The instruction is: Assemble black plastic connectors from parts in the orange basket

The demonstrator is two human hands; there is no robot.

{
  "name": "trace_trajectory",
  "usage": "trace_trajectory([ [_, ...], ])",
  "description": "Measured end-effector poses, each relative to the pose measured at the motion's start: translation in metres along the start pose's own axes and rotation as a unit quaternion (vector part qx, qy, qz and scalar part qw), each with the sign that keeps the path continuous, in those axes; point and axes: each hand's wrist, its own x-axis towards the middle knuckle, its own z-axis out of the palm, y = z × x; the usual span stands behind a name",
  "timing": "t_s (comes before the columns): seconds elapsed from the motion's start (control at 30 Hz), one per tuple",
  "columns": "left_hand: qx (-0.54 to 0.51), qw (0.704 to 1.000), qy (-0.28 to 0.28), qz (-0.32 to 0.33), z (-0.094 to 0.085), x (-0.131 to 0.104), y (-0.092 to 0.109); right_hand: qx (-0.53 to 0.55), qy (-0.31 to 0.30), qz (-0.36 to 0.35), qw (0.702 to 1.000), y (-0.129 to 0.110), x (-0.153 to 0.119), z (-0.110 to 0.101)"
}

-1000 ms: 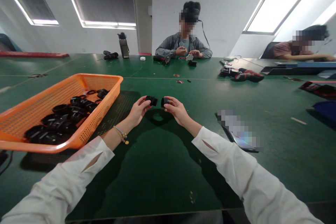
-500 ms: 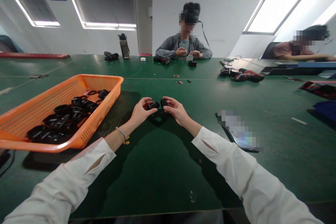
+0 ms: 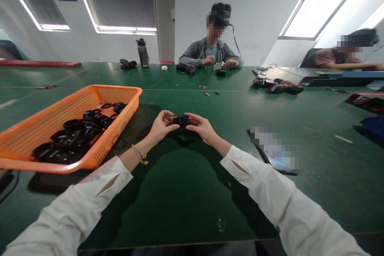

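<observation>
Between my hands, above the green table (image 3: 186, 192), two small black plastic parts meet end to end. My left hand (image 3: 162, 125) pinches the left black part (image 3: 177, 121) between thumb and fingers. From the other side, my right hand (image 3: 200, 125) grips the right black part (image 3: 186, 120), a short ring-like piece. Where one part ends and the other begins is hard to make out. Left of my hands stands an orange mesh basket (image 3: 118, 128) holding several black ring-shaped and cylindrical parts (image 3: 73, 140).
A phone (image 3: 273, 152) lies right of my right forearm. Across the table sits a person (image 3: 211, 52) with a power drill (image 3: 186, 69) nearby; another person (image 3: 339, 58) sits far right. A bottle (image 3: 143, 54) and red-and-black tools (image 3: 277, 86) stand or lie farther back.
My hands have come together: the two black parts, apart with a gap half a second ago, now touch in line. The part in my left hand has turned from tilted to level.
</observation>
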Motion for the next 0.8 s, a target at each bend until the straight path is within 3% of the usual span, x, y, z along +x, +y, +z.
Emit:
trace_trajectory([
  [0.2,-0.014,0.999,0.0,-0.035,-0.0032,-0.0001,0.0018,0.003,0.013,0.001,1.0,0.0009,-0.0007,-0.0013],
  [0.47,0.041,0.994,-0.026,-0.095,-0.0085,-0.0021,0.003,-0.043,-0.011,-0.02,0.999,-0.0017,-0.002,-0.005],
  [0.8,0.056,0.993,-0.048,-0.097,-0.0096,-0.0017,0.0033,-0.161,0.022,-0.084,0.983,-0.0053,-0.0093,-0.0027],
])
